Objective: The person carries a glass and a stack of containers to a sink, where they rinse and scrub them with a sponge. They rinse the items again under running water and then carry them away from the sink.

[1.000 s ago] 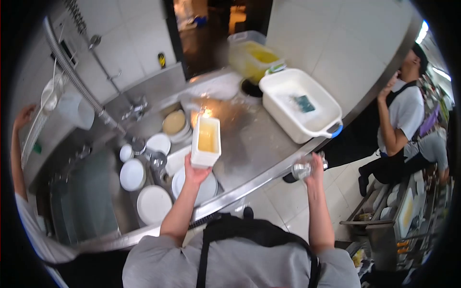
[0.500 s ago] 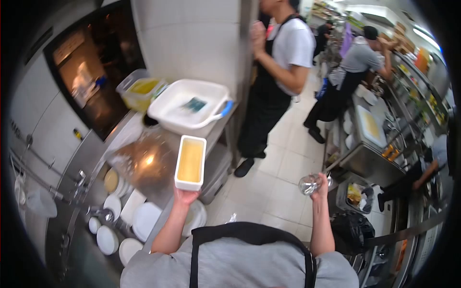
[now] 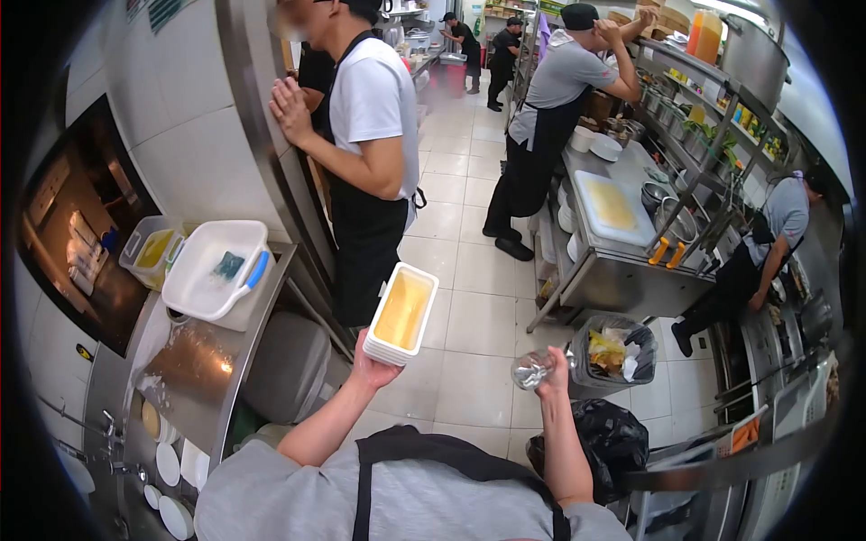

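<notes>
My left hand (image 3: 372,368) holds up a stack of white rectangular containers (image 3: 391,352) from below, fingers under its near end. The top container looks yellowish inside and tilts toward me. In my right hand (image 3: 556,371) is a clear glass vessel (image 3: 529,371), lying sideways with its rounded end pointing left. My fingers wrap round its right end; its exact kind is blurred. Both hands are raised over the tiled floor (image 3: 478,383), well apart from each other.
A person (image 3: 365,162) in a black apron stands close ahead on the left. Another person (image 3: 564,90) leans at the steel counter (image 3: 631,270) on the right. A bin with waste (image 3: 615,356) and a black bag (image 3: 600,442) stand at right. A white basin (image 3: 203,293) sits left.
My view has turned right and lifted, so the sink slides left and more aisle shows. Both hands keep their hold, and the containers now hang over the floor, away from the sink counter.
</notes>
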`<action>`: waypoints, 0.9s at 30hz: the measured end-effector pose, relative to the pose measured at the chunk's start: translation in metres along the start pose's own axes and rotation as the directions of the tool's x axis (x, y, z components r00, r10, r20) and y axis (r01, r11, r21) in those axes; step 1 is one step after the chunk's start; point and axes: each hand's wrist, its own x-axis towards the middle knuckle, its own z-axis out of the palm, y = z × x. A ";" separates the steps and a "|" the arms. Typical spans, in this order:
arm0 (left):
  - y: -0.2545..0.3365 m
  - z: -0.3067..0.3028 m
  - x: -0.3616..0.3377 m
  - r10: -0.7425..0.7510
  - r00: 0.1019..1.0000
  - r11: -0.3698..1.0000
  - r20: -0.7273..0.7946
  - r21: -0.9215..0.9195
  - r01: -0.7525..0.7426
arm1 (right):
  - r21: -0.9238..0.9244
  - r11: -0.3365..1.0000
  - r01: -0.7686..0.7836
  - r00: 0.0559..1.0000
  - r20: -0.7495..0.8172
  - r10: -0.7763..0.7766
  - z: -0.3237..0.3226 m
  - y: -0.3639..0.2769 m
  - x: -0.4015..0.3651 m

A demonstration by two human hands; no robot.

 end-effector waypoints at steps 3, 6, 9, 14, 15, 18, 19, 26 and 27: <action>0.006 -0.004 0.039 -0.020 0.999 1.000 -0.033 -0.022 0.019 | 0.085 0.996 0.036 0.999 -0.003 -0.035 0.001 -0.024 0.069; 0.029 -0.006 0.088 0.007 0.991 1.000 -0.136 0.011 -0.006 | 0.101 0.993 0.064 0.998 -0.006 -0.063 0.006 -0.049 0.139; 0.048 -0.044 0.143 -0.080 0.997 0.992 -0.015 -0.095 0.079 | 0.055 0.997 0.056 0.997 -0.047 -0.054 0.034 -0.065 0.167; 0.059 0.007 0.269 -0.066 0.991 0.997 -0.115 -0.056 0.060 | -0.029 0.998 0.058 0.983 -0.174 -0.062 0.040 -0.092 0.227; 0.062 0.018 0.300 -0.081 0.991 0.996 -0.103 -0.050 0.077 | 0.004 0.999 0.036 0.986 -0.166 -0.035 0.029 -0.098 0.243; 0.071 0.042 0.399 -0.074 0.996 0.997 -0.050 -0.038 0.072 | 0.030 0.997 0.077 0.965 -0.253 -0.067 0.001 -0.119 0.292; 0.079 0.048 0.433 -0.054 0.999 0.998 0.002 -0.026 0.054 | 0.022 0.994 0.107 0.955 -0.281 -0.096 -0.005 -0.125 0.303; 0.135 0.075 0.617 0.045 0.953 0.998 0.298 -0.052 -0.031 | 0.041 0.997 -0.072 0.977 -0.199 0.079 0.031 -0.181 0.463; 0.144 0.076 0.630 0.136 0.958 0.991 0.252 -0.043 -0.130 | -0.001 0.995 -0.102 0.977 -0.186 0.100 0.050 -0.183 0.495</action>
